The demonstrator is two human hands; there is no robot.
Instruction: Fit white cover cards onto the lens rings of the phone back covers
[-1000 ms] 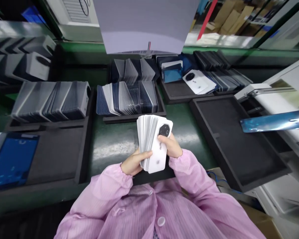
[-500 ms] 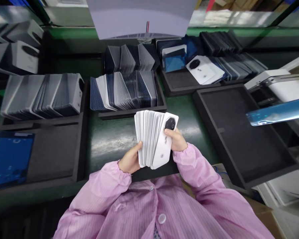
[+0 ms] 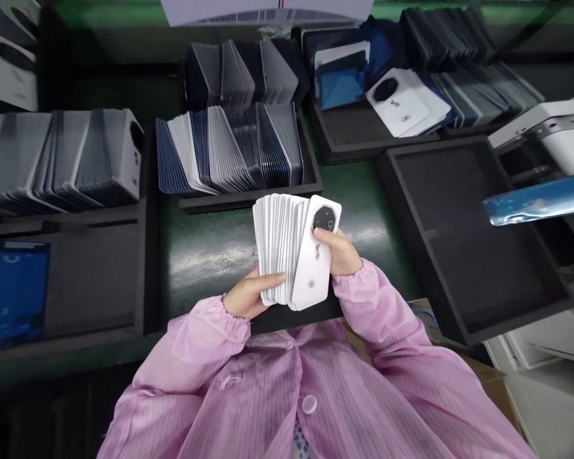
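Between both hands I hold a fanned stack of white phone back covers (image 3: 310, 271) over the front of the table. The front cover shows a dark camera area near its top and small dark marks below. My left hand (image 3: 252, 293) is closed round the stack's lower left, its thumb lying across the cover edges; its other fingers are hidden behind. My right hand (image 3: 339, 250) grips the upper right side, thumb on the front cover just under the camera area. Beyond the stack, a black tray (image 3: 249, 201) carries rows of dark blue and white covers (image 3: 229, 150).
At left stands another black tray (image 3: 95, 274) with grey covers (image 3: 52, 156) and a blue sheet (image 3: 12, 290). White covers (image 3: 402, 102) lie at back right. A black tray (image 3: 478, 236) sits tilted at right, a shiny blue strip (image 3: 540, 199) above it.
My left thumb has moved right, from the stack's left edge onto the cover edges. My right hand keeps its grip. The view has tipped down a little.
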